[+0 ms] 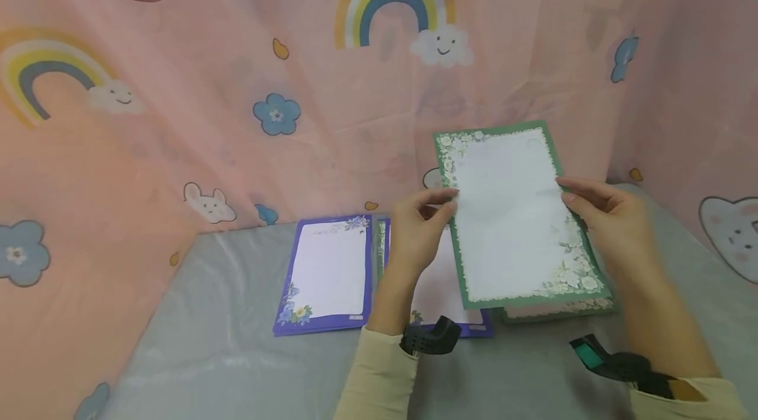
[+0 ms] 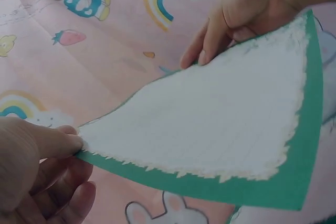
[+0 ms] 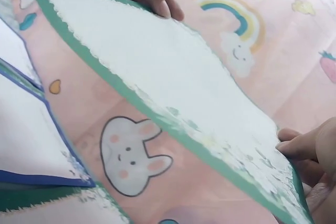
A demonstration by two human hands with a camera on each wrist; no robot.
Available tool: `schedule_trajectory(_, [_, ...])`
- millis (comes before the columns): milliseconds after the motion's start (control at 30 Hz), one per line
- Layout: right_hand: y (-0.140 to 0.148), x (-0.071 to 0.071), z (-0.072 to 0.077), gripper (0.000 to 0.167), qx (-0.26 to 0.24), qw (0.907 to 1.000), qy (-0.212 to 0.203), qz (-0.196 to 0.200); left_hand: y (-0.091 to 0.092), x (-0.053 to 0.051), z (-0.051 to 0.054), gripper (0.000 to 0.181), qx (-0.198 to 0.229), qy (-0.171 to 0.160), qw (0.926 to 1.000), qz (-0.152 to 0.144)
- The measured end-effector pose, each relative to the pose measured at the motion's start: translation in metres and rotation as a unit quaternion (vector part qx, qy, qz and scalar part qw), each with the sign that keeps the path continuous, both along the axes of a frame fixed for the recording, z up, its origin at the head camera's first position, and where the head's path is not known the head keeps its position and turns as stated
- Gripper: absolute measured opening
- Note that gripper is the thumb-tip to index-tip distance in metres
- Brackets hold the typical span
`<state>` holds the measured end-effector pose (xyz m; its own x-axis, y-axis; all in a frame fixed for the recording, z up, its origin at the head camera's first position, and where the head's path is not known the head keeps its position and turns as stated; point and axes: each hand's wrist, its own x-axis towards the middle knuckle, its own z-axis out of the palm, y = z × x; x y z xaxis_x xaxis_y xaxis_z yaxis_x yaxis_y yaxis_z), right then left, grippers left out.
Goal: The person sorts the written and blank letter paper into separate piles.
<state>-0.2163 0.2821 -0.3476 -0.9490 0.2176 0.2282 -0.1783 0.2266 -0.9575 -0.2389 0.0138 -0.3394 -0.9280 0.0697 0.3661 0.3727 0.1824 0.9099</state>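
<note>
Left hand (image 1: 423, 229): thumb and fingertips pinch the left edge of a green-bordered sheet (image 1: 509, 209). Right hand (image 1: 618, 216): same grip, thumb and fingers nipping the right edge. Sheet held up above the table, upper part in front of the backdrop; pale centre, white flowers clustered at upper left and lower right corners. Wrist views show the paper bowing between the two grips.

Below and partly behind it: a second green-bordered sheet (image 1: 556, 315), mostly hidden, on the table. Just left of that, a purple-bordered sheet (image 1: 438, 295), partly covered by the left arm; a green sliver shows along its left side. Farther left, another purple-bordered stack (image 1: 331, 268), blue flowers in two corners.

Dark band (image 1: 432, 336) on left wrist, another on right. Grey tabletop (image 1: 237, 354); pink backdrop (image 1: 331, 163) with printed rainbows, rabbits.
</note>
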Motion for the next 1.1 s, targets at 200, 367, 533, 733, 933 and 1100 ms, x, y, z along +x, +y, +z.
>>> schedule_trajectory(200, [0.009,0.002,0.004,0.041,0.023,0.9986,-0.033,-0.033,0.017,0.001,-0.005,0.018,0.044,-0.007,0.999,0.0])
schedule_trajectory(367, [0.011,0.0,0.001,0.045,0.092,0.992,-0.067,-0.056,0.025,-0.001,-0.023,0.018,0.014,-0.037,0.9988,0.029])
schedule_trajectory(533, [0.017,-0.002,-0.003,0.045,0.094,0.9911,-0.074,-0.059,0.032,-0.004,-0.032,0.018,-0.016,-0.04,0.9988,0.024])
schedule_trajectory(733, [0.026,-0.003,-0.009,0.043,0.135,0.9821,-0.1,-0.086,0.045,-0.002,-0.043,0.018,-0.031,-0.084,0.9959,-0.01])
schedule_trajectory(933, [0.035,-0.004,-0.023,0.043,0.18,0.9743,-0.11,-0.077,0.069,0.001,-0.067,0.016,-0.053,-0.123,0.9906,-0.028])
schedule_trajectory(1100, [0.037,-0.01,-0.033,0.047,0.202,0.9669,-0.131,-0.083,0.077,0.001,-0.081,0.017,-0.099,-0.114,0.9885,-0.012])
